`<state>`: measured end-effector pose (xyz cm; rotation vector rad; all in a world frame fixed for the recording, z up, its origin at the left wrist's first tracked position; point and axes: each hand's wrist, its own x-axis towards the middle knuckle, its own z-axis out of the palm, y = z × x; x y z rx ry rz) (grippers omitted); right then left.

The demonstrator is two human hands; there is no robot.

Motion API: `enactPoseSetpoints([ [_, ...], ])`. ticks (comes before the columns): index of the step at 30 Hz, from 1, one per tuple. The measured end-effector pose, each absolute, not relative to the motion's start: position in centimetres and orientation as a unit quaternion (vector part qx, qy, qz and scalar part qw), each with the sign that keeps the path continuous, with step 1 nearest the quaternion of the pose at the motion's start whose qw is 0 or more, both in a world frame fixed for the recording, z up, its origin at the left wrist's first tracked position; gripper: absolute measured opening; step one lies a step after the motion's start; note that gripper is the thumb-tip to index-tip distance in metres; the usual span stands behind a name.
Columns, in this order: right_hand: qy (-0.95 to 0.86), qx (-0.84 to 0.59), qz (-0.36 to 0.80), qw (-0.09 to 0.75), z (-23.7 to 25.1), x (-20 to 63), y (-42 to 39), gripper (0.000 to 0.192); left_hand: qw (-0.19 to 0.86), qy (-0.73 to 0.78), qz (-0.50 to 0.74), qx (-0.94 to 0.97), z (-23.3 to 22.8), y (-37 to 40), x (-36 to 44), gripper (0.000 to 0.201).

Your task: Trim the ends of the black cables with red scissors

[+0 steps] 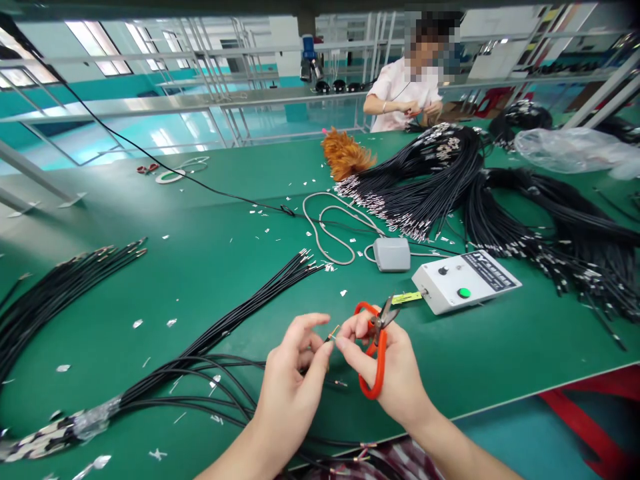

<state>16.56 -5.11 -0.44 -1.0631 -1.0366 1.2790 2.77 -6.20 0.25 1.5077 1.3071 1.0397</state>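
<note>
Bright, even light; warped edges.

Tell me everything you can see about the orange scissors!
The scissors have bright orange loop handles that look like plastic and short, dark metal blades. They hang in the right hand, one loop around the fingers, with the blades pointing up and away toward the white control box. The blades look nearly closed and cut nothing. The hand's fingertips pinch a thin wire end together with the left hand. The scissors are above the green table, not resting on it.
</note>
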Motion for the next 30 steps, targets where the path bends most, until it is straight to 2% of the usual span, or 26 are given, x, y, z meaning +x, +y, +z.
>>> enactPoseSetpoints([
  [3, -0.419, -0.441, 0.565, 0.557, -0.8, 16.1, -5.0, 0.027, 0.502, 0.502, 0.423, 0.563, 0.2, -6.2, 2.6, 0.034],
  [8, -0.412, -0.446, 0.570, 0.554, -1.2, 15.7, -4.9, 0.027, 0.523, 0.499, 0.372, 0.582, -0.3, -6.1, 2.4, 0.031],
  [13, -0.485, -0.481, 0.529, 0.503, -1.3, 16.9, -4.7, 0.024, 0.566, 0.515, 0.403, 0.502, -0.5, -5.6, 2.2, 0.038],
  [16, -0.592, -0.544, 0.429, 0.412, -1.4, 18.8, -4.3, 0.023, 0.597, 0.506, 0.412, 0.467, -0.2, -5.2, 1.5, 0.044],
  [20, -0.713, -0.591, 0.236, 0.296, -1.7, 20.2, -4.1, 0.035, 0.625, 0.486, 0.420, 0.444, 0.1, -5.0, 0.8, 0.043],
  [23, -0.749, -0.574, 0.157, 0.290, -2.2, 19.8, -4.3, 0.041, 0.637, 0.476, 0.424, 0.433, 0.0, -5.0, 0.7, 0.043],
  [30, -0.790, -0.518, 0.061, 0.323, -2.2, 18.7, -3.9, 0.042, 0.657, 0.473, 0.416, 0.414, -0.2, -5.2, 1.0, 0.047],
])
